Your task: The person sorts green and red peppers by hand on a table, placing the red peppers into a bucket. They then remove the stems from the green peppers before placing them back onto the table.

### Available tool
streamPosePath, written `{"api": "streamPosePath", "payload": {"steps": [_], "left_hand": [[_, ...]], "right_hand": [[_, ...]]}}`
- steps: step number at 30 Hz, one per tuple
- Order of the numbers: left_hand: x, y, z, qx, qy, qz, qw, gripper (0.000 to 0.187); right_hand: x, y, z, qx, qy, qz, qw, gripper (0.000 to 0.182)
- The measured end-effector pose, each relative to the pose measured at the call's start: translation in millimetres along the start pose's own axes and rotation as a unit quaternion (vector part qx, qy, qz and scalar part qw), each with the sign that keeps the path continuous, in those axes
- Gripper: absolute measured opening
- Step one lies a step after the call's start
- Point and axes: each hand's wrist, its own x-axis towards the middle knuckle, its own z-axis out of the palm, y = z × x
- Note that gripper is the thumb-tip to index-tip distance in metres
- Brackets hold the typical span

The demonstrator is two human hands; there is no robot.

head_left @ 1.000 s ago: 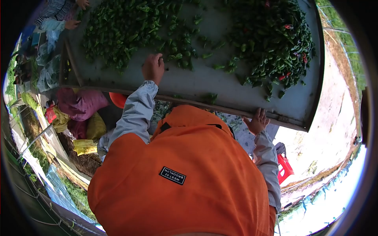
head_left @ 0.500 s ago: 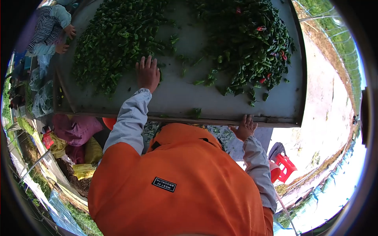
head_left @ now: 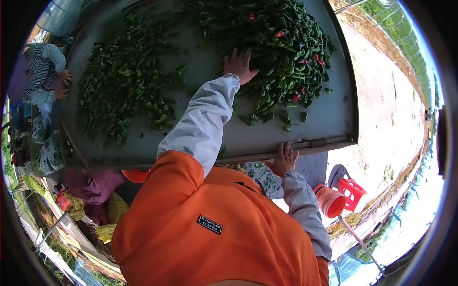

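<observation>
My left hand (head_left: 241, 66) reaches across the grey tabletop (head_left: 191, 125) to the near left side of the right-hand heap of green peppers (head_left: 286, 62). Its fingers are spread over the edge of the heap, palm down, grasping nothing. A few red peppers (head_left: 281, 33) show among the green ones. Further left lies a second heap of green peppers (head_left: 126, 76), with loose ones scattered between the two. My right hand (head_left: 284, 159) rests at the table's near rim, thumb and fingers apart and nothing in it.
Another person's hands (head_left: 64, 83) are at the table's left side. Below that side sit a pink sack (head_left: 90, 185), yellow sacks (head_left: 114, 209) and a red-orange container (head_left: 136, 176). An orange bucket (head_left: 330, 201) and a red plastic stool (head_left: 352, 193) stand at lower right.
My left hand has moved right, from beside the left heap to the right heap's edge. My right hand stays at the rim. The view has shifted, and the orange bucket shows more fully.
</observation>
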Motion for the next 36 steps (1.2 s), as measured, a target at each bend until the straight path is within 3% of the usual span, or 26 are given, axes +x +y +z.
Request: {"api": "streamPosePath", "payload": {"steps": [2, 5, 9, 11, 15, 23, 28, 31, 36], "left_hand": [[1.0, 7.5, 9.8, 0.010, -0.049, -0.029, 0.998, 0.082], [-23.9, 4.3, 23.7, 0.024, -0.044, 0.006, 0.999, 0.080], [-84.5, -5.5, -1.0, 0.078, -0.088, 0.132, 0.984, 0.061], [-115.5, -20.5, -5.5, 0.029, -0.091, 0.161, 0.982, 0.053], [-167.6, -57.7, -27.2, 0.041, -0.122, 0.179, 0.975, 0.059], [-227.2, -106.3, -61.6, 0.046, -0.156, 0.115, 0.980, 0.060], [-234.0, -110.2, -64.8, 0.063, -0.169, 0.041, 0.983, 0.054], [-245.1, -111.5, -58.0, 0.027, -0.141, 0.032, 0.989, 0.056], [-244.2, -106.8, -64.2, 0.037, -0.170, 0.011, 0.985, 0.055]], "right_hand": [[-0.1, 1.5, -0.5, 0.003, 0.011, -0.006, 1.000, 0.116], [-1.7, 1.9, 3.2, 0.003, 0.015, -0.012, 1.000, 0.115], [-3.1, -0.7, -2.4, 0.000, 0.015, -0.009, 1.000, 0.114], [-4.8, -3.2, -7.2, 0.005, 0.001, -0.002, 1.000, 0.115], [-3.9, -4.6, -6.1, -0.006, 0.000, 0.002, 1.000, 0.116], [-3.8, -0.1, -0.4, -0.010, 0.011, -0.011, 1.000, 0.116], [-2.2, 4.0, 6.2, 0.009, 0.018, -0.018, 1.000, 0.116], [-1.7, 4.9, 6.0, 0.013, 0.000, -0.017, 1.000, 0.118], [1.0, 10.8, 10.0, 0.020, 0.000, -0.029, 0.999, 0.126]]}}
